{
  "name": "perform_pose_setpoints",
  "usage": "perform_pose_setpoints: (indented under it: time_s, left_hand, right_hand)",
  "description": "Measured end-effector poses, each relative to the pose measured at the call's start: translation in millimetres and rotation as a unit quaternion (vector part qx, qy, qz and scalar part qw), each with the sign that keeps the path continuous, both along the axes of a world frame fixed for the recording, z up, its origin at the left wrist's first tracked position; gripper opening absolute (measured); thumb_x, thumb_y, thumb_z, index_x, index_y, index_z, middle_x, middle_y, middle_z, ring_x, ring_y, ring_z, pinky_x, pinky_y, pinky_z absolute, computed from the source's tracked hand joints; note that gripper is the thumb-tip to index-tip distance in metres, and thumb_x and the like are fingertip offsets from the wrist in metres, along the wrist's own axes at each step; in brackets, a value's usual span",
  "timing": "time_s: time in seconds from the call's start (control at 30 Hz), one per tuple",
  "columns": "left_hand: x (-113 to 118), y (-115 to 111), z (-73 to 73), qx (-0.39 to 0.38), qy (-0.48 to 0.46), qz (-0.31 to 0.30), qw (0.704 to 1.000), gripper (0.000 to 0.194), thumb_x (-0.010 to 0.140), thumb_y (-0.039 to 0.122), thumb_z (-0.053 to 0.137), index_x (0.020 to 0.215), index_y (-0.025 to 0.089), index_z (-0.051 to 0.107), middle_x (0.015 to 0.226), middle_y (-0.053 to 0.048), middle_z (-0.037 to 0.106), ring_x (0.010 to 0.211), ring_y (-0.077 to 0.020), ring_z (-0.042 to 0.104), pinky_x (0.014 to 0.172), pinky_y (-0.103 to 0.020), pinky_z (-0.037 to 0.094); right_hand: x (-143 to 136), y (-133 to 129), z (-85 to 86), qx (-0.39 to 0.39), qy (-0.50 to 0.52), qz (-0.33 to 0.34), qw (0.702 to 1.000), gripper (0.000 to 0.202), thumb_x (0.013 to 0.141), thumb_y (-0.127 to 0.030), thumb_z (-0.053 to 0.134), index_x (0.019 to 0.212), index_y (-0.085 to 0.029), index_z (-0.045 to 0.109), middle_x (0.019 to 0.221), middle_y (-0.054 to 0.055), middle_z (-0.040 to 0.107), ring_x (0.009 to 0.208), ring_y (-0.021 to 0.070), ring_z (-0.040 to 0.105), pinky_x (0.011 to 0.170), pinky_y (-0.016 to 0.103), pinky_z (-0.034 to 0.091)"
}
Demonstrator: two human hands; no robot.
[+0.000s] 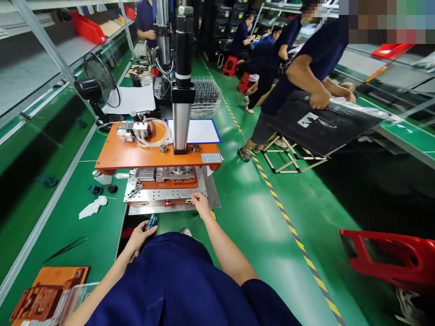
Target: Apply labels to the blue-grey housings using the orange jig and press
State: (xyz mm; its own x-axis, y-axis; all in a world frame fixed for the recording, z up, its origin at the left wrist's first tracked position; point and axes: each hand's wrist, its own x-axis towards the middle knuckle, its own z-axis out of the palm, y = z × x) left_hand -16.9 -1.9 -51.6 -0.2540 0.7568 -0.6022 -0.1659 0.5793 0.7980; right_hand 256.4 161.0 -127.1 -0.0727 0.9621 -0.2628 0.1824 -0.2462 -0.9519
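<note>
Low in the middle of the head view, my left hand is closed around a small dark blue object, near the table edge. My right hand is at the front right edge of the press base plate, fingers pinched together; whatever they hold is too small to make out. Above the base stands the press with an orange top plate and an upright cylinder. A small metal tool lies on the base plate's left part.
Left on the green table are a fan, white tissue, tweezers and an orange fixture. At right, a person carries a black board; a red stool stands nearer.
</note>
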Motion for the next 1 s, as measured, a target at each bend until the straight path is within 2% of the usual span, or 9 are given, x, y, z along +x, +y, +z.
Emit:
perform_pose_setpoints:
  time_s: [0.37, 0.57, 0.77, 1.0]
  left_hand:
    - [-1.7, -2.6, -6.8, -0.003, -0.023, -0.001, 1.0, 0.066, 0.053, 0.047, 0.092, 0.106, 0.014, 0.069, 0.084, -0.001, 0.069, 0.069, -0.0129, 0.061, 0.07, -0.025, 0.047]
    - [1.2, 2.5, -2.7, -0.009, -0.022, -0.015, 1.0, 0.067, 0.051, 0.047, 0.093, 0.105, 0.014, 0.069, 0.086, -0.003, 0.07, 0.07, -0.0142, 0.063, 0.071, -0.026, 0.049]
    - [2.2, 4.3, 0.6, -0.012, -0.007, -0.015, 1.0, 0.068, 0.047, 0.05, 0.093, 0.101, 0.015, 0.071, 0.082, -0.002, 0.07, 0.067, -0.0146, 0.062, 0.068, -0.026, 0.048]
    - [2.1, 2.6, 6.8, -0.027, -0.005, -0.032, 0.999, 0.069, 0.049, 0.051, 0.093, 0.103, 0.015, 0.068, 0.075, 0.001, 0.068, 0.062, -0.0127, 0.06, 0.065, -0.025, 0.048]
  right_hand:
    - [0.8, -5.6, 4.6, 0.03, 0.007, -0.012, 0.999, 0.028, 0.096, -0.041, 0.06, 0.103, -0.015, 0.066, 0.091, 0.003, 0.069, 0.077, 0.0136, 0.066, 0.075, 0.033, 0.058]
    - [0.1, -5.6, 2.9, 0.037, 0.008, -0.019, 0.999, 0.029, 0.096, -0.043, 0.06, 0.102, -0.015, 0.066, 0.088, 0.002, 0.069, 0.077, 0.0139, 0.066, 0.075, 0.034, 0.058]
    - [-0.5, -4.9, 1.6, 0.036, 0.014, -0.018, 0.999, 0.028, 0.096, -0.041, 0.06, 0.104, -0.015, 0.065, 0.094, 0.003, 0.068, 0.077, 0.0132, 0.065, 0.074, 0.033, 0.058]
    - [-4.3, -4.6, 7.9, 0.027, 0.003, -0.023, 0.999, 0.026, 0.097, -0.039, 0.06, 0.104, -0.015, 0.065, 0.096, 0.003, 0.068, 0.079, 0.0136, 0.066, 0.074, 0.033, 0.058]
